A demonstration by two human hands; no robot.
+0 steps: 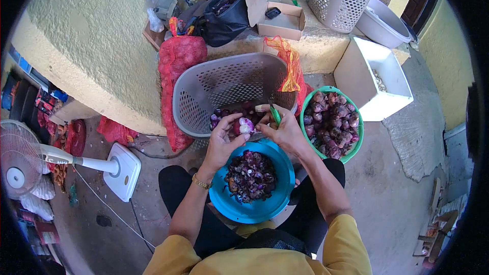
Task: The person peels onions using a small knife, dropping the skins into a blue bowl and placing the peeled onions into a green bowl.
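My left hand [222, 141] is closed around a partly peeled red onion [245, 126], purple with a white patch. Close beside it, my right hand [286, 133] grips a small knife by its green handle [275, 115]; the blade cannot be made out. One right fingertip looks covered in something pale. Both hands are above the near rim of a grey perforated basket [189, 94], which has peeled onions [220, 115] at its bottom. Below them, between my legs, a blue basin [220, 204] holds dark onion skins and trimmings [250, 175].
At right stands a green basin [358, 145] full of unpeeled red onions [333, 122]. Red mesh sacks [178, 61] flank the grey basket. Farther right is a white foam box [369, 84]. A white fan [122, 170] with a trailing cord stands left. A ledge behind carries a cardboard box [288, 24].
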